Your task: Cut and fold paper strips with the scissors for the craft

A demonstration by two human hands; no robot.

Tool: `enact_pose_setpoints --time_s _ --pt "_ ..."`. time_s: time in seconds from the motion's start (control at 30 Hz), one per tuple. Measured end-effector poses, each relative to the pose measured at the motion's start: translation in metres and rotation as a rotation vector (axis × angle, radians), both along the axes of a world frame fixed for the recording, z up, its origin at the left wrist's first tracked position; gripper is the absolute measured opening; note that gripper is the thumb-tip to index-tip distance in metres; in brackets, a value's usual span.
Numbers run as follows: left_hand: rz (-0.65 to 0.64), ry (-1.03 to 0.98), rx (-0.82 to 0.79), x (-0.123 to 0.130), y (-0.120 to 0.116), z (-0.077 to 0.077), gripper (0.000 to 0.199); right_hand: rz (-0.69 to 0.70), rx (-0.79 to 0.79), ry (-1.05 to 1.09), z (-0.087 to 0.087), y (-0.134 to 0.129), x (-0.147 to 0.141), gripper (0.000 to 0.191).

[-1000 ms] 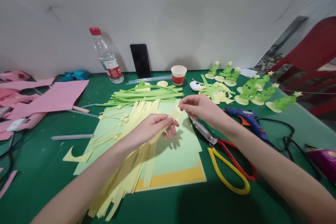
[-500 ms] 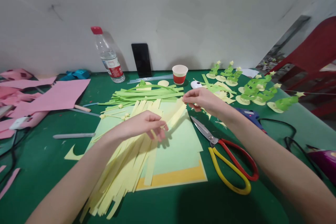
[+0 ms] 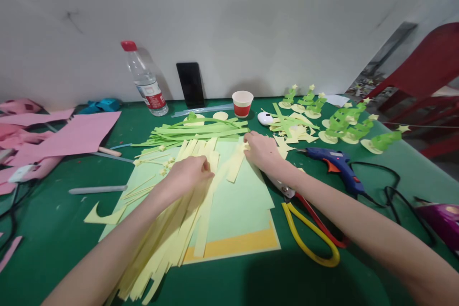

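My right hand (image 3: 263, 151) is low over the pale green sheet (image 3: 236, 210), its fingers closed at the upper end of a short pale yellow paper strip (image 3: 235, 166). To its left, my left hand (image 3: 191, 173) has its fingers curled together above a pile of long yellow paper strips (image 3: 168, 248). A blurred pale strip shows between the hands; whether the left fingertips grip it is hidden. Scissors (image 3: 311, 234) with one yellow and one red handle lie under my right forearm, blades partly covered. Behind the hands lie green paper strips (image 3: 201, 130).
A blue glue gun (image 3: 333, 160) with a black cable lies at right, in front of small green paper spirals (image 3: 340, 122) with stars. At the back stand a paper cup (image 3: 242, 105), a phone (image 3: 191, 84) and a water bottle (image 3: 148, 86). Pink paper (image 3: 79, 131) is at left.
My right hand has come down and slightly toward me onto the sheet with the strip. My left hand has shifted left and its fingers have closed. The glue gun is now uncovered.
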State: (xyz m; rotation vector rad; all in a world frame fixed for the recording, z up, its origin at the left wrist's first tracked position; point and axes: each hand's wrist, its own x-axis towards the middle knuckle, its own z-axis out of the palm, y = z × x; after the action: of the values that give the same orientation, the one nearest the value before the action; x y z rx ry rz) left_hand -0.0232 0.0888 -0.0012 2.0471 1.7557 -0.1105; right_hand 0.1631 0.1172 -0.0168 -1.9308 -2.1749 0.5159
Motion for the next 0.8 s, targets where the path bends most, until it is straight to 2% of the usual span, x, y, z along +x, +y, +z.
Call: enact_pose_setpoints --time_s 0.1,0.2,0.37,0.47,0.57,0.7,0.8 --pt "-0.016 -0.001 -0.008 -0.004 0.001 -0.003 0.017 0.108 0.04 0.034 0.001 -0.003 -0.016 0.026" --pt "-0.022 -0.011 -0.014 -0.006 0.003 -0.006 0.018 0.186 0.017 0.086 -0.002 -0.001 -0.031 0.027" --pt "-0.021 -0.031 -0.026 -0.008 0.006 -0.01 0.019 0.226 -0.064 0.186 -0.016 0.007 -0.044 0.024" --pt "-0.022 -0.059 -0.024 -0.01 0.005 -0.008 0.021 0.238 -0.077 0.29 -0.016 0.009 -0.045 0.023" --pt "-0.03 -0.115 -0.009 -0.01 0.004 0.0 0.029 0.24 -0.062 0.436 -0.004 0.006 -0.04 0.019" --pt "-0.088 -0.25 -0.016 -0.003 -0.002 0.02 0.034 0.186 -0.032 0.687 0.025 -0.003 -0.023 0.004" --pt "-0.136 -0.461 -0.087 0.004 -0.01 0.035 0.036 0.101 -0.024 0.85 0.044 -0.011 -0.004 0.005"
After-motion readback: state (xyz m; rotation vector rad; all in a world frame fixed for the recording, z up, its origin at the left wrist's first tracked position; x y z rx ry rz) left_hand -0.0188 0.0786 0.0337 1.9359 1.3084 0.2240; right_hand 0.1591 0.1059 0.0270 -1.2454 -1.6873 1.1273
